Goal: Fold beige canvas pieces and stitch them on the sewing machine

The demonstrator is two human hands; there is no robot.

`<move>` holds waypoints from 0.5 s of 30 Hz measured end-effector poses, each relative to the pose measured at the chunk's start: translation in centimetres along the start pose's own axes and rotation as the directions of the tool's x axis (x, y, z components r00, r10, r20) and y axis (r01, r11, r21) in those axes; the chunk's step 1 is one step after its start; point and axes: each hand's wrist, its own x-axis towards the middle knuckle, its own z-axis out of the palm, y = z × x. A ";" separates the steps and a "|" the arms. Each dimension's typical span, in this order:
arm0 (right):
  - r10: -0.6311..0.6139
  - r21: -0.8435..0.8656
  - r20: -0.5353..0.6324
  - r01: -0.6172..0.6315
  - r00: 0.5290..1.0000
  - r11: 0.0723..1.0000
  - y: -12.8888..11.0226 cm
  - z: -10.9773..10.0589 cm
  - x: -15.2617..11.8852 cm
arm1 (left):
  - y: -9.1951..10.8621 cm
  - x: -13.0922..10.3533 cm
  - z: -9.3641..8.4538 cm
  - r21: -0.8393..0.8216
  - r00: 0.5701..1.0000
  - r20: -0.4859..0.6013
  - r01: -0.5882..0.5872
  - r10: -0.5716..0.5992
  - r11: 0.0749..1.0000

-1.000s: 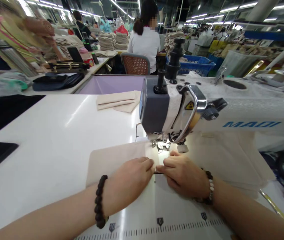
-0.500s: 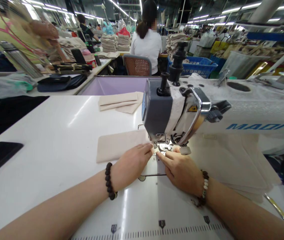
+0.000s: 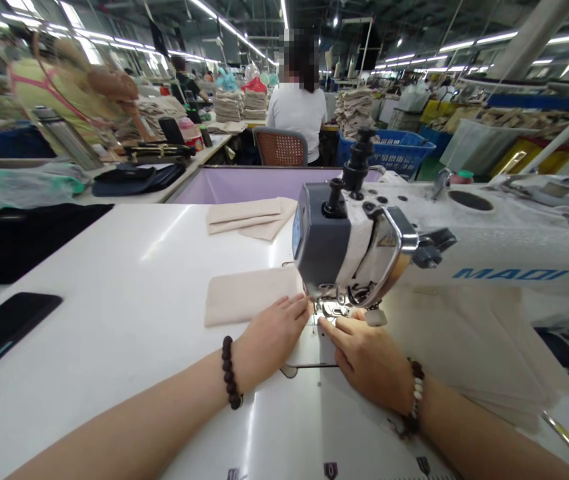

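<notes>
A folded beige fabric piece (image 3: 244,295) lies on the white sewing table, its right end under the head of the sewing machine (image 3: 324,237). My left hand (image 3: 274,337) rests flat with fingers stretched over that right end, close to the presser foot (image 3: 331,310). My right hand (image 3: 371,357) is on the other side of the foot. Its index finger points at the needle plate (image 3: 309,350), and its other fingers are bent and partly hidden behind the machine. No object shows in the right hand. Both wrists wear beaded bracelets.
Another folded beige piece (image 3: 247,217) lies farther back. Beige fabric layers (image 3: 484,353) spread under the machine arm at right. A black phone (image 3: 11,333) and dark cloth (image 3: 29,233) are at left. Beyond the lilac bin (image 3: 244,185), a person (image 3: 297,110) sits on a chair.
The camera view has tilted up slightly, so the table and machine sit lower and a little farther right. Both hands stay beside the presser foot, and the fabric shows little movement relative to them.
</notes>
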 end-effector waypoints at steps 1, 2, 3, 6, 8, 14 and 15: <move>0.005 -0.001 0.007 -0.005 1.000 1.000 0.0 0.0 0.0 | 0.0 -0.1 0.1 0.015 1.000 0.002 0.008 -0.008 1.000; 0.011 -0.003 0.016 -0.011 1.000 1.000 0.0 0.1 0.0 | 0.0 -0.1 0.1 0.034 1.000 0.005 0.018 -0.018 0.999; 0.018 -0.003 0.022 -0.018 1.000 1.000 0.0 0.2 -0.1 | 0.1 -0.2 0.2 0.054 1.000 0.007 0.028 -0.029 0.998; 0.031 0.003 0.031 -0.031 0.999 1.000 0.1 0.4 -0.2 | 0.4 -0.2 0.4 0.126 0.998 0.021 0.064 -0.067 0.990; 0.033 0.015 0.033 -0.034 0.999 0.999 0.1 0.6 -0.2 | 0.7 -0.1 0.8 0.186 0.993 0.031 0.110 -0.117 0.976; 0.026 0.016 0.012 -0.026 1.000 1.000 0.1 0.3 -0.2 | -0.6 -0.5 -0.2 0.205 0.951 -0.026 0.307 -0.308 0.929; 0.023 0.018 0.005 -0.023 1.000 1.000 0.0 0.2 -0.2 | -1.3 -0.9 -1.4 0.172 0.947 -0.032 0.320 -0.320 0.931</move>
